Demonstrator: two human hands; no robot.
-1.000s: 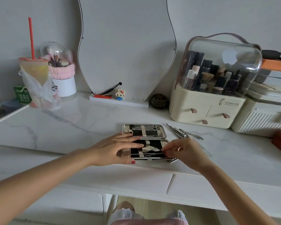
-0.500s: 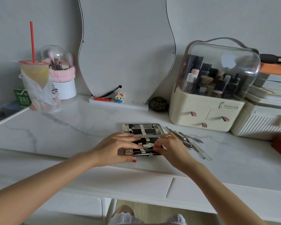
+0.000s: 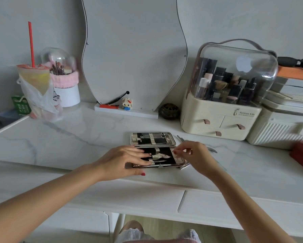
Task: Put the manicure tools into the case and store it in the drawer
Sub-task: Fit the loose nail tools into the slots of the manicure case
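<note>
1. The open manicure case [image 3: 152, 149], a flat metal-edged clamshell with black lining and pale snakeskin-patterned straps, lies flat on the white marble-look vanity top [image 3: 77, 137], near its front edge and just left of the cream cosmetics organiser with a clear domed lid [image 3: 222, 118].
2. The left hand [image 3: 122, 162] lies flat on the left part of the case's near half, fingers straight and pressing down to steady it; it grasps nothing.
3. The right hand [image 3: 193, 155] has shifted since half a second ago: then it was low over the near half, as if seating a tool; now it is lifted at the case's right edge, fingers curled with thumb and forefinger close together. Whether they pinch a thin tool I cannot tell.
4. Slim steel tools already sit under the straps in both halves.
5. The loose steel manicure tools [image 3: 212, 150] lie on the top just right of the case, partly hidden behind the right hand.
6. My reading: one tool has just gone in and the hand is going for the next, so loading is partway done.
7. The white drawer fronts [image 3: 208, 202] under the top are closed; closing the case and stowing it remain.
</note>
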